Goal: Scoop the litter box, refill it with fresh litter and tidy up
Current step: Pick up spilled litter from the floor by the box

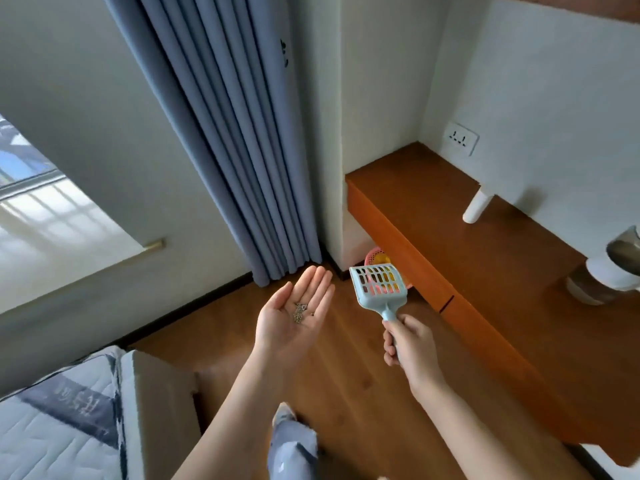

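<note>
Left hand (pixel 294 315) flat, palm up, carrying few grey litter granules (pixel 300 312); right hand (pixel 408 342) gripping handle of pale blue slotted litter scoop (pixel 379 285) above wood floor (pixel 346 368).

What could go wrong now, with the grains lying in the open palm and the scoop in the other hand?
1. The litter grains lie loose on the flat left hand; a tilt may spill them onto the wooden floor.
2. The right hand holds the scoop by the handle end; any bits left in it might fall through its slots.
</note>
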